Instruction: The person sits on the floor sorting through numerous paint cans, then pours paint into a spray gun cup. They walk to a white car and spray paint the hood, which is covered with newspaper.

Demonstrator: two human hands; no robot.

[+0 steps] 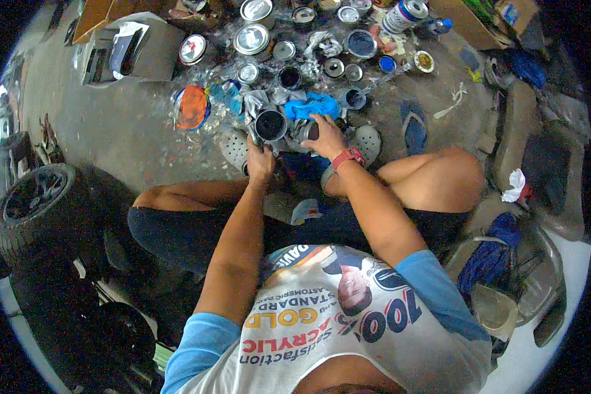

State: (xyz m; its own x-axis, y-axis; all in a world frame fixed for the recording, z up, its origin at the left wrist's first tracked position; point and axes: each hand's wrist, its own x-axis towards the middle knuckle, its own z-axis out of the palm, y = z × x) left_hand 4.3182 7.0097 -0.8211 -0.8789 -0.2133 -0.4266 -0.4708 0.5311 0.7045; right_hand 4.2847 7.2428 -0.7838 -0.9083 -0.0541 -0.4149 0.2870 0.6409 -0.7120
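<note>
My left hand [261, 159] grips the near side of an open can of black paint [270, 125], its mouth facing up. To the right of it, my right hand [327, 139] curls over a small dark round tin [306, 133]; its contents are hard to make out. A bright blue crumpled glove or cloth [312, 106] lies just beyond my right fingers. Close by on the right stands a small cup of dark paint [354, 99] with a stick or brush leaning out. Grey crumpled rags [255, 102] are behind the black paint can.
Several paint cans and lids crowd the floor ahead, among them a large lidded can [251, 39] and a blue-white bottle [404, 16]. An orange-covered lid [192, 108] lies left, a slipper [414, 131] right. A tyre [43, 197] stands far left, a cardboard box [456, 23] back right.
</note>
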